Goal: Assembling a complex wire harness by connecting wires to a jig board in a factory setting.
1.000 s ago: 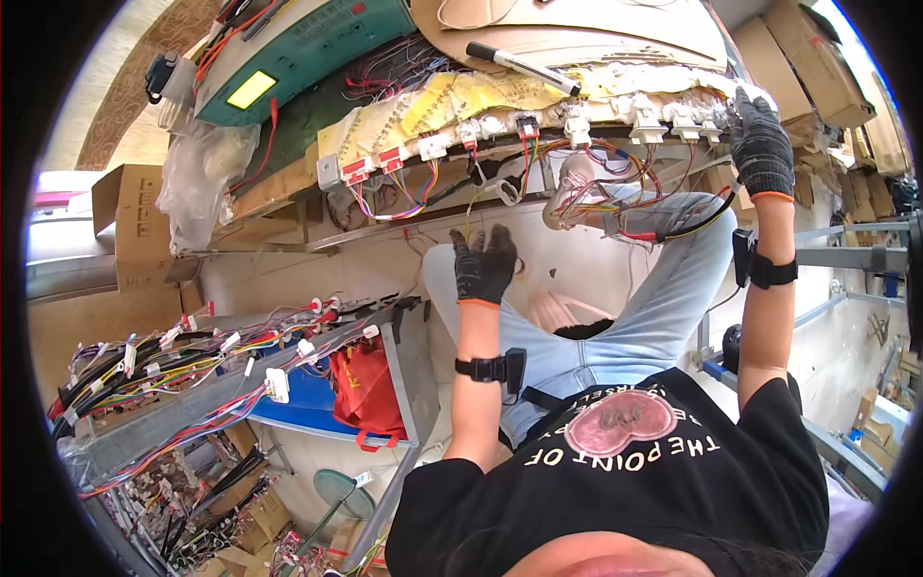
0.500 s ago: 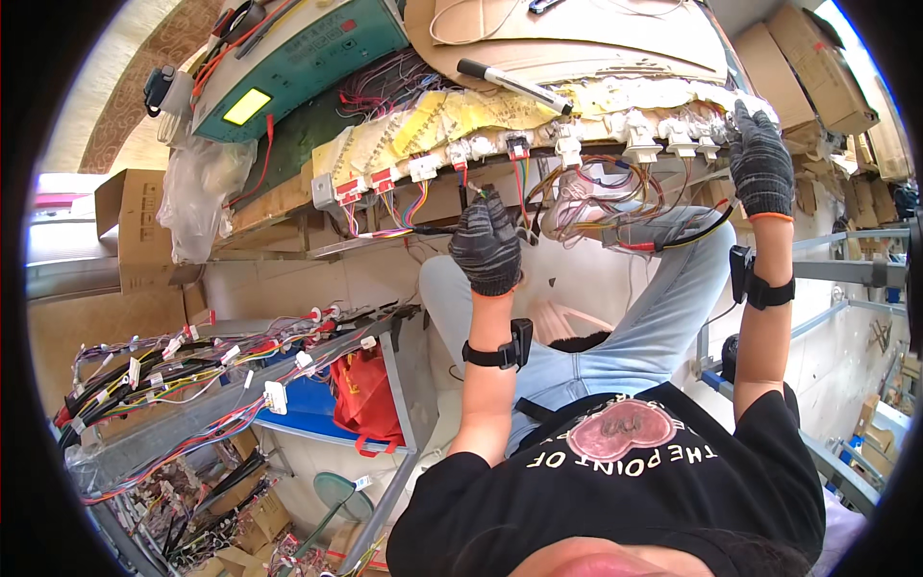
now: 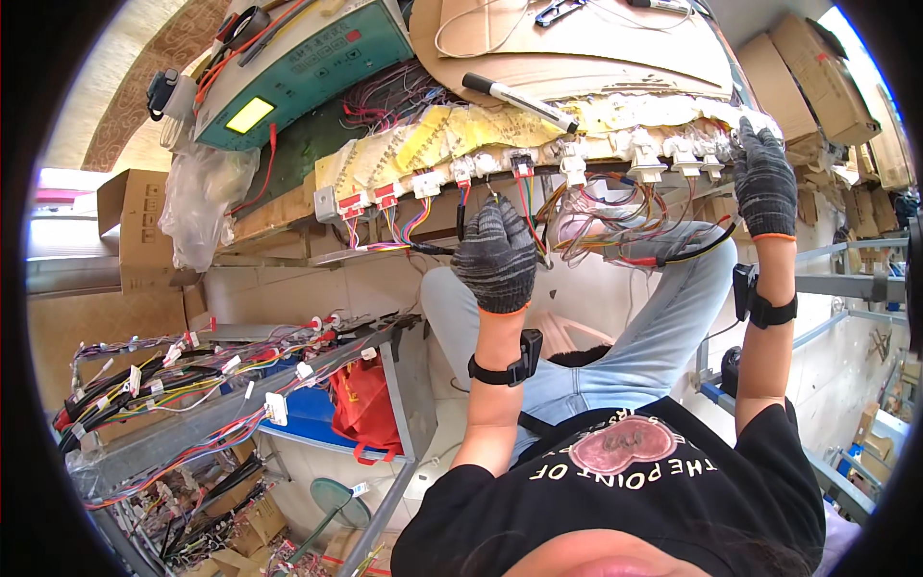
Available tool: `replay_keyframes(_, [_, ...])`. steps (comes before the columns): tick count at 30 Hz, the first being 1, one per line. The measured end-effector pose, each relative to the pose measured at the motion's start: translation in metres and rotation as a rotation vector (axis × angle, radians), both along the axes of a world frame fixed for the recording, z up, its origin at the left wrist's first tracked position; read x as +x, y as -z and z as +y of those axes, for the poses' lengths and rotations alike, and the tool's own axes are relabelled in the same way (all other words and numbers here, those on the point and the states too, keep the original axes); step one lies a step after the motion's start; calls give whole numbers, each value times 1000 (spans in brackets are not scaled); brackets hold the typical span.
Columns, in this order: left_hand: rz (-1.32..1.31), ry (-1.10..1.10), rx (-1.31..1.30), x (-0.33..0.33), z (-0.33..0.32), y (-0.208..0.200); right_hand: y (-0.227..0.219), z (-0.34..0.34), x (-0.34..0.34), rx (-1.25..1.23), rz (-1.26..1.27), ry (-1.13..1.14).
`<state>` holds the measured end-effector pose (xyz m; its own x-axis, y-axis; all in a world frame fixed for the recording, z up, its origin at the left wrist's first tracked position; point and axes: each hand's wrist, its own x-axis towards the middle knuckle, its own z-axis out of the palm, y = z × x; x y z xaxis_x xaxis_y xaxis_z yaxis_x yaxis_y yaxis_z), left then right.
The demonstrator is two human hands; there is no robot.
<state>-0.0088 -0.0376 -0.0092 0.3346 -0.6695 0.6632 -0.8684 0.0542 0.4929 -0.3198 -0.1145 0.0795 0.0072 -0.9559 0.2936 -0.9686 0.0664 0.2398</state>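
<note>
From my remote seat, I see the left hand [image 3: 494,255], in a gray knit glove with an orange cuff, raised just under the front edge of the table [image 3: 298,159]. Its fingers are curled and the fingertips drawn together beside the row of connectors; I cannot tell whether they grip a wire, since the back of the glove hides it.

The right hand [image 3: 766,183], gloved alike, lies against the far right end of that edge with its fingers fairly straight, and I cannot tell whether it grasps anything there.

The wiring harness [image 3: 615,197] hangs below the table edge, between the two hands and over the person's jeans [image 3: 663,284]. Along the edge I count red-and-white connectors [image 3: 387,197] at the left, a black connector [image 3: 522,162] near the left hand, and white connectors [image 3: 573,165] farther right. Colored wires drop from several of them.

Above the row, a black-and-white marker [image 3: 519,101] lies aslant, its lower end toward the right. Behind it is a cardboard sheet [image 3: 577,53]; to the left stands a teal instrument box [image 3: 317,72] with a lit yellow screen [image 3: 251,114].
</note>
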Motion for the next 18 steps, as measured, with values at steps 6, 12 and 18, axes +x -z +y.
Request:
replay_keyframes(6, [-56,-22,19,5,-4,0,4,-5,3,32,-19,-34])
replay_keyframes(12, [-80,-8,146,5,-13,-4,4,-12,-1,27,-30,-13])
replay_keyframes(18, [-49,-57,201,2,7,-20,17,-5,-10,-195,99,-113])
